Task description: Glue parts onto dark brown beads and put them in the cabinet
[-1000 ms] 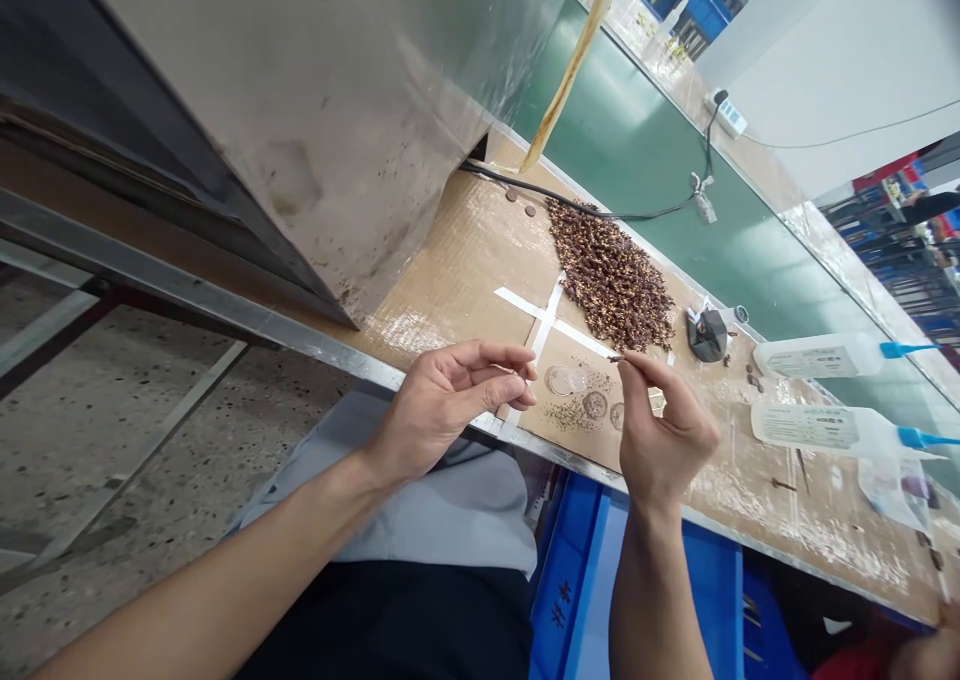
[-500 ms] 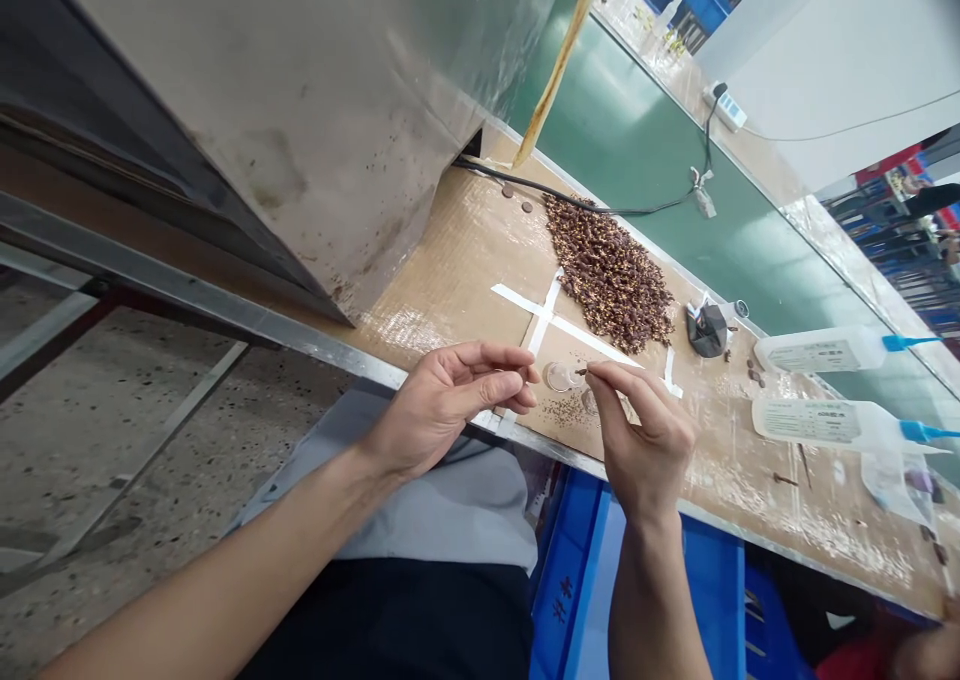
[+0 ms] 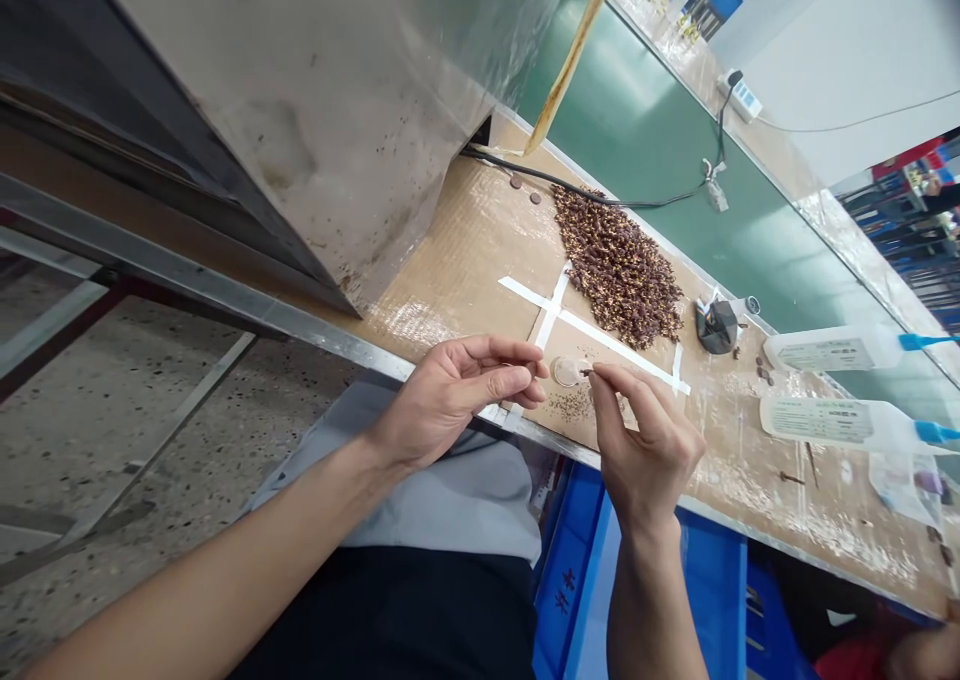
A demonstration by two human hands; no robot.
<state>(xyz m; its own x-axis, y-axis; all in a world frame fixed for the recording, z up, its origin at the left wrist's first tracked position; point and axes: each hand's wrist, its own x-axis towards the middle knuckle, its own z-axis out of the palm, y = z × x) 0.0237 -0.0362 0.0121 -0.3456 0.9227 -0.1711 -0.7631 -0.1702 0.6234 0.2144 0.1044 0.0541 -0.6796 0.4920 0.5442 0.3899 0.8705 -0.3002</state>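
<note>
My right hand (image 3: pixel 646 442) pinches a tiny brown part (image 3: pixel 584 371) between thumb and forefinger, just above a small round clear disc (image 3: pixel 564 371) on the cardboard-covered bench. My left hand (image 3: pixel 459 392) hovers at the bench's front edge, its fingers curled and its thumb pressed to the fingertips; what it pinches is too small to make out. A heap of small brown parts (image 3: pixel 617 267) lies farther back, beyond white tape strips (image 3: pixel 555 312).
A large metal housing (image 3: pixel 315 110) stands at the left. Two white squeeze bottles (image 3: pixel 832 348) with blue tips lie at the right beside a black lump (image 3: pixel 716 327). A black cable (image 3: pixel 600 196) runs along the green belt (image 3: pixel 675 170). Blue crates (image 3: pixel 585 580) sit under the bench.
My right hand has moved left from near the heap to the round disc, carrying the tiny part. My left hand has hardly moved.
</note>
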